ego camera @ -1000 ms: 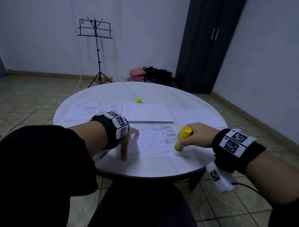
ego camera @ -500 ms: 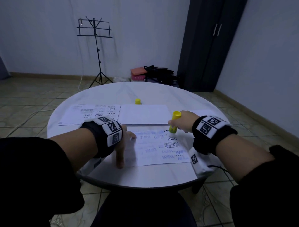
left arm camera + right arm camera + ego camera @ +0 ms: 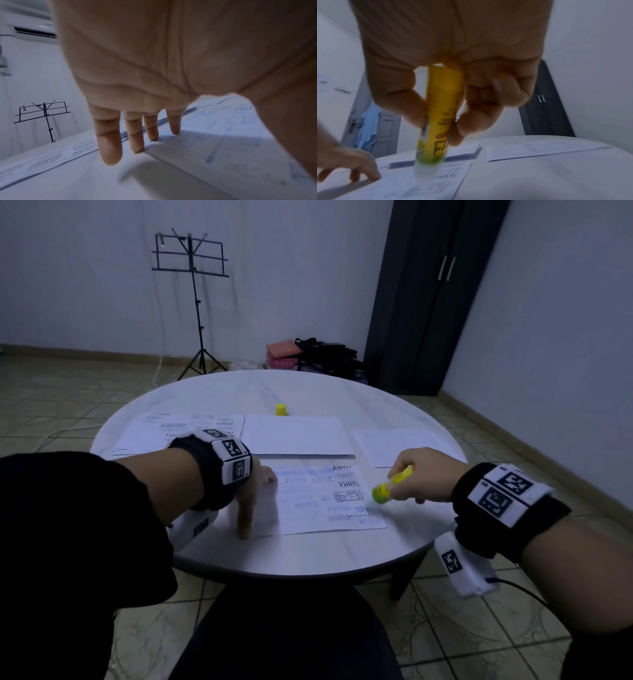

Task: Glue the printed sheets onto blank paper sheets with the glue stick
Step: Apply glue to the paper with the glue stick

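Observation:
A printed sheet (image 3: 322,501) lies face down on the round white table (image 3: 308,553), its print showing through. My left hand (image 3: 253,498) presses straight fingers (image 3: 133,135) on the sheet's left edge (image 3: 214,142). My right hand (image 3: 421,477) grips a yellow glue stick (image 3: 390,484), tilted, with its tip at the sheet's right side. In the right wrist view the glue stick (image 3: 438,121) points down onto the printed sheet (image 3: 423,189), pinched between thumb and fingers.
A blank sheet stack (image 3: 294,434) lies behind the printed sheet, more printed sheets (image 3: 178,429) at the left, another sheet (image 3: 394,443) at the right. The yellow cap (image 3: 281,409) stands mid-table. A music stand (image 3: 195,302) and dark wardrobe (image 3: 428,296) are beyond.
My right hand carried the glue stick from the sheet's near right corner up to its far right edge, then back down the right side. The left hand stayed pressing the left edge.

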Tool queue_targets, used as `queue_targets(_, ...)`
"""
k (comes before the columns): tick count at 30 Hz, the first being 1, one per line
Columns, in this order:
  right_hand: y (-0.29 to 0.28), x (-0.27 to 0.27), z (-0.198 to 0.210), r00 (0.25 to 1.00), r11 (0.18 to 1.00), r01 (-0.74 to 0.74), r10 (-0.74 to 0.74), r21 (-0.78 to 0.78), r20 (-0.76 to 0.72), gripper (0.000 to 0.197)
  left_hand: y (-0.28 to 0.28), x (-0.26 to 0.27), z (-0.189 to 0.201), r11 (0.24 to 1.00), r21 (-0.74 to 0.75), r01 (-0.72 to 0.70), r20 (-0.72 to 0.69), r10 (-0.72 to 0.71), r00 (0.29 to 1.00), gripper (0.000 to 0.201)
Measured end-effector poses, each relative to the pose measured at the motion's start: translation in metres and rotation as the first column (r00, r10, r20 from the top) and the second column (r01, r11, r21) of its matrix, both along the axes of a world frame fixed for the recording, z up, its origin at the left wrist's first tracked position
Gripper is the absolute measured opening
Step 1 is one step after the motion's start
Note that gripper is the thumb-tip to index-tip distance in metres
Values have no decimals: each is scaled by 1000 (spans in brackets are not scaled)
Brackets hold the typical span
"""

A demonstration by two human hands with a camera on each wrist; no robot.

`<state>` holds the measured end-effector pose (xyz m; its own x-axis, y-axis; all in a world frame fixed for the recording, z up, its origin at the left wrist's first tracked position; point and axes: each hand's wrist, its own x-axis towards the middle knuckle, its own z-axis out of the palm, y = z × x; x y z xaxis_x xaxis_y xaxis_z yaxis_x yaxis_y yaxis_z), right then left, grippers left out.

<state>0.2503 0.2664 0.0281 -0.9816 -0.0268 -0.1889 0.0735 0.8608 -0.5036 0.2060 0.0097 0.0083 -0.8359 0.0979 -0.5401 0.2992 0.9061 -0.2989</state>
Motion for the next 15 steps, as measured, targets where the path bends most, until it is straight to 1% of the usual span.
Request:
queue_targets(2, 8, -3, -1, 994, 997, 77, -77, -6, -77, 25, 0, 0, -1, 1000, 11, 2, -12, -2, 1000, 118)
queue_targets(4, 13, -10, -3, 985, 991, 128, -131, -31, -113, 28, 0, -1, -3, 1000, 29, 0, -11, 1, 1000, 113)
queue_targets(7, 12, -22, -8, 984, 988, 148, -152, -53, -88, 16, 1, -3, -4, 1000, 26, 1, 1, -1, 1000, 117)
queue_targets(8, 11, -26, -11, 984, 986, 152, -157, -72, -81, 15, 1, -3, -3, 999, 39, -1, 0, 1, 1000, 115)
queue_targets(11, 6, -40, -17, 980, 977, 178, -186, -114, -71, 27, -1, -5, -2, 997, 79, -27, -19, 28, 999, 97)
queue_targets(12, 5, -44, -18, 977, 974, 193, -201, -121, -63, 29, 0, -5, 0, 995, 92, -29, -27, 31, 999, 92)
queue_targets(15, 3, -55, -18, 969, 966, 245, -247, -84, -14, 27, 1, -5, 0, 989, 136, -63, -38, 68, 997, 83)
